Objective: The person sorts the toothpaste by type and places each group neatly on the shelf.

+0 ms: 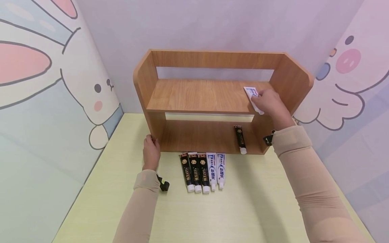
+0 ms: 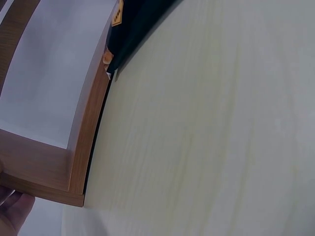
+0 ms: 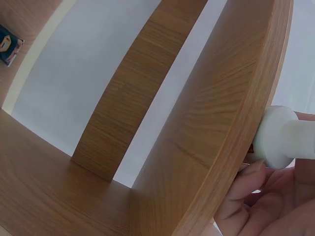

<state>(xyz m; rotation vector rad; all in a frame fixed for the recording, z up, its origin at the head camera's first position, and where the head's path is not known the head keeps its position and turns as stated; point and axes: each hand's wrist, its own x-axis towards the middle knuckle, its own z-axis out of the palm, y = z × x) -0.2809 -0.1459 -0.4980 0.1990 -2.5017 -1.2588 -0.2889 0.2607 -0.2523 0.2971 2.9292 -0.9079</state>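
On the upper board of a wooden two-tier shelf (image 1: pixel 194 96), at its right end, lies a white toothpaste tube (image 1: pixel 251 91), pinched by my right hand (image 1: pixel 268 103). In the right wrist view, the tube's white cap (image 3: pixel 275 137) juts past the board's front edge, with fingers (image 3: pixel 246 182) beside it. My left hand (image 1: pixel 151 153) grips the shelf's left side panel low at the front; only a few of its fingers (image 2: pixel 17 211) show in the left wrist view. A black toothpaste tube (image 1: pixel 240 138) rests on the lower board, its cap at the front edge.
In front of the shelf, several black toothpaste tubes (image 1: pixel 194 172) and two white ones (image 1: pixel 216 170) lie side by side, caps toward me. The pale table (image 1: pixel 237 216) meets walls with cartoon animals at left and right. A lilac wall (image 1: pixel 212 23) stands behind.
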